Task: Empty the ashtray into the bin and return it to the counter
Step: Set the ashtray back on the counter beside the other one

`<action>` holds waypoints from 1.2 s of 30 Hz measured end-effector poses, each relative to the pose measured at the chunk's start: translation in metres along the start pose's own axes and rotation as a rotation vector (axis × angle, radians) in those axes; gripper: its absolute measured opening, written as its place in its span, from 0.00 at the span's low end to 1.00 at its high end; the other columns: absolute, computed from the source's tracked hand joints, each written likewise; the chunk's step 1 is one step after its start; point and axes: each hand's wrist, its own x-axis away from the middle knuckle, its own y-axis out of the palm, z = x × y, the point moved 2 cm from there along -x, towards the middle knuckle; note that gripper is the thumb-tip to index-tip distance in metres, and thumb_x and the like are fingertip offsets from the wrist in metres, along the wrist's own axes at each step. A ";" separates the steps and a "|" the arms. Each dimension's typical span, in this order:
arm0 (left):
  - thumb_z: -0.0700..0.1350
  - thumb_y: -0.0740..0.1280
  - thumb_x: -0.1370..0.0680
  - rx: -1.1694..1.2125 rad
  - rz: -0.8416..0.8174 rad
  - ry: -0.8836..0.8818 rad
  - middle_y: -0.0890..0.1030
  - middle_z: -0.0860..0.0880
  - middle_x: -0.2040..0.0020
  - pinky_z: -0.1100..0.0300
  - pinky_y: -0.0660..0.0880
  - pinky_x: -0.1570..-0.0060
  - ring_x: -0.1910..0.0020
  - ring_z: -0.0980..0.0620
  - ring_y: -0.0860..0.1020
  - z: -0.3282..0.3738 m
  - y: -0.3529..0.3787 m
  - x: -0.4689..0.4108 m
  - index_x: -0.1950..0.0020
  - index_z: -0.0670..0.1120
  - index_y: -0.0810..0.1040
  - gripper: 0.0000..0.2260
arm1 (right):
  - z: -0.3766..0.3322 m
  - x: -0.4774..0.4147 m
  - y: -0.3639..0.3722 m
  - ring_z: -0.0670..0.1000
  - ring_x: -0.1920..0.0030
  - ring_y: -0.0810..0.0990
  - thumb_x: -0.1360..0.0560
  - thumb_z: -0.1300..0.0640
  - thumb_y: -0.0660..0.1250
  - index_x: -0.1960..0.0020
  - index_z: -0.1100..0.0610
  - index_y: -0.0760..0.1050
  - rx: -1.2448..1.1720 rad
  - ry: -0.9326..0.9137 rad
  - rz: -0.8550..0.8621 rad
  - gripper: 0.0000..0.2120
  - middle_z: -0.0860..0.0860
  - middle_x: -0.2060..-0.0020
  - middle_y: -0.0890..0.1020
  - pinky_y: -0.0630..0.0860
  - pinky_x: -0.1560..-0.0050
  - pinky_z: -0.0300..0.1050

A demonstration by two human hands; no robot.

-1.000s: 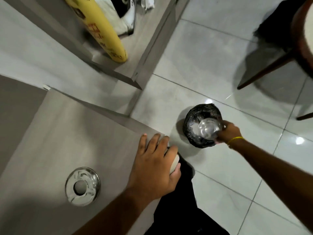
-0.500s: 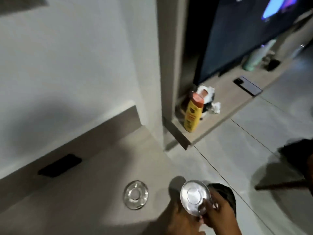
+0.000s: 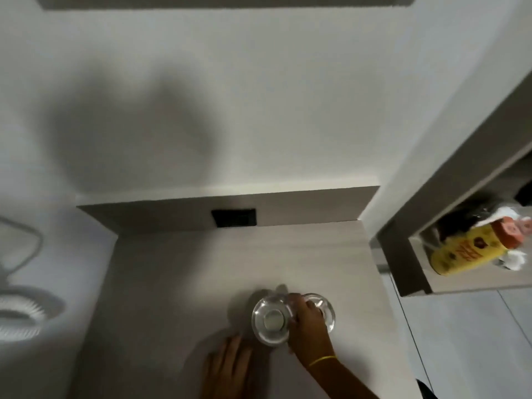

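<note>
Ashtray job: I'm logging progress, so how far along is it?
Looks done: the bin is out of view and the ashtray bowl is back over the counter. In hand: the right hand grips the bowl beside the ring-shaped lid; the left hand rests flat. Left: probably letting go and refitting the lid.

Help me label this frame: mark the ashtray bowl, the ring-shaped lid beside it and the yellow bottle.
ashtray bowl [image 3: 270, 322], head view, on its round centre.
ring-shaped lid [image 3: 328, 311], head view, on the rim right of the hand.
yellow bottle [image 3: 466, 251], head view, on the labelled body.
</note>
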 end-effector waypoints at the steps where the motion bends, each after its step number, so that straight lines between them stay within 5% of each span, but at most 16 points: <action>1: 0.56 0.53 0.14 0.001 0.060 0.006 0.87 0.44 0.33 0.48 0.74 0.46 0.40 0.43 0.87 -0.003 -0.005 0.006 0.36 0.54 0.78 0.17 | -0.004 -0.004 0.005 0.56 0.51 0.82 0.33 0.60 0.60 0.36 0.46 0.75 0.032 -0.014 -0.021 0.27 0.46 0.49 0.76 0.83 0.52 0.63; 5: 0.57 0.63 0.21 -0.179 0.203 -0.080 0.78 0.40 0.23 0.37 0.77 0.40 0.25 0.40 0.76 -0.036 -0.025 0.007 0.26 0.48 0.79 0.26 | -0.022 -0.012 0.028 0.62 0.50 0.81 0.30 0.67 0.63 0.38 0.50 0.77 0.110 -0.022 -0.008 0.23 0.47 0.52 0.74 0.80 0.47 0.58; 8: 0.56 0.62 0.19 -0.297 0.194 -0.015 0.72 0.41 0.18 0.32 0.74 0.36 0.20 0.39 0.72 -0.035 -0.038 -0.004 0.21 0.46 0.73 0.28 | -0.023 -0.015 0.037 0.64 0.45 0.79 0.30 0.72 0.65 0.37 0.56 0.78 0.167 0.015 0.020 0.23 0.59 0.47 0.78 0.74 0.43 0.53; 12: 0.57 0.60 0.17 -0.580 0.309 0.112 0.67 0.43 0.14 0.27 0.66 0.28 0.15 0.40 0.66 -0.036 -0.035 -0.009 0.18 0.46 0.71 0.29 | -0.022 -0.015 0.041 0.65 0.42 0.78 0.29 0.72 0.65 0.36 0.58 0.77 0.162 0.052 0.024 0.23 0.61 0.45 0.79 0.74 0.42 0.53; 16: 0.58 0.60 0.16 -0.650 0.363 0.184 0.64 0.44 0.13 0.27 0.60 0.22 0.13 0.40 0.62 -0.042 -0.035 -0.010 0.15 0.48 0.67 0.30 | -0.023 -0.010 0.032 0.67 0.46 0.80 0.25 0.64 0.68 0.35 0.59 0.75 0.179 -0.005 0.044 0.18 0.61 0.44 0.78 0.77 0.47 0.57; 19: 0.58 0.61 0.17 -0.654 0.375 0.189 0.62 0.45 0.12 0.28 0.58 0.21 0.13 0.41 0.61 -0.043 -0.033 -0.010 0.14 0.49 0.66 0.31 | -0.012 -0.009 0.010 0.65 0.50 0.80 0.27 0.54 0.67 0.31 0.57 0.74 0.240 -0.032 0.118 0.24 0.58 0.45 0.76 0.78 0.49 0.56; 25: 0.57 0.62 0.17 -0.660 0.405 0.204 0.63 0.46 0.12 0.29 0.59 0.21 0.13 0.41 0.60 -0.046 -0.033 -0.011 0.15 0.49 0.67 0.31 | 0.007 0.002 -0.014 0.58 0.30 0.66 0.34 0.47 0.72 0.25 0.40 0.64 0.646 -0.016 -0.055 0.39 0.49 0.26 0.64 0.80 0.47 0.59; 36: 0.57 0.61 0.18 -0.653 0.461 0.232 0.62 0.45 0.12 0.28 0.59 0.21 0.13 0.42 0.60 -0.048 -0.032 -0.012 0.15 0.49 0.67 0.31 | -0.004 0.000 -0.018 0.62 0.37 0.71 0.40 0.35 0.70 0.22 0.42 0.58 0.591 0.024 -0.061 0.49 0.52 0.34 0.68 0.81 0.46 0.63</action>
